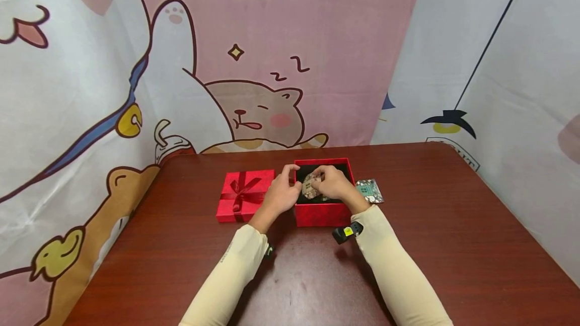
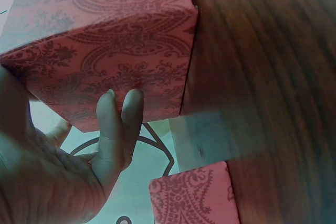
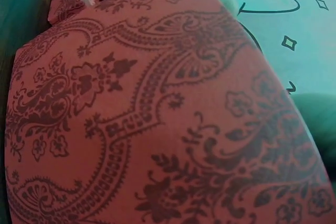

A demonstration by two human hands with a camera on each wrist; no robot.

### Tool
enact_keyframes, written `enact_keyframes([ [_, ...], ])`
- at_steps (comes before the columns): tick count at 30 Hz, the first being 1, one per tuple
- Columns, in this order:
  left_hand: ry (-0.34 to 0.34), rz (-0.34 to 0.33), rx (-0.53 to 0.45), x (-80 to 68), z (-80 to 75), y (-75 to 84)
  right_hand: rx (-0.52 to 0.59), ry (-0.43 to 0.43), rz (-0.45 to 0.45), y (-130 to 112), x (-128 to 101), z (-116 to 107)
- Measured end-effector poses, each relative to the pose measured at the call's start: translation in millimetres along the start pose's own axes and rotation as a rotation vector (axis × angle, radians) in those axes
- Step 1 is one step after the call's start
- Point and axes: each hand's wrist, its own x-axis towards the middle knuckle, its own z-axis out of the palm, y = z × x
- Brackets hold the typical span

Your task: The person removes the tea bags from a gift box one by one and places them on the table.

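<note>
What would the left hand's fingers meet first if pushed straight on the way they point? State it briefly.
Probably the open red box: the left hand sits at its left wall, and in the left wrist view its fingers point at the patterned side, seemingly touching or nearly so; depth is unclear.

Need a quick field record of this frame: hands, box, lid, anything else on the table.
left hand: at the left wall of the open red box, fingers against it
right hand: over the box opening, pinching a small patterned round item
open red box: upright on the table, dark interior
lid: red, ribbon bow on top, lying left of the box
patterned card: flat on the table, right of the box
table: dark reddish wood
</note>
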Motion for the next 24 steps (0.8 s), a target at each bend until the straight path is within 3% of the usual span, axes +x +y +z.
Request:
enact_keyframes([
  [11, 0.008, -0.008, -0.008, -0.6, 2.0, 0.9, 0.046, 0.006, 0.008, 3.8, 2.2, -1.7],
  [24, 0.02, -0.003, -0.021, 0.4, 3.4, -1.3, 0.155, 0.01, -0.029, 2.0, -14.0, -28.2],
])
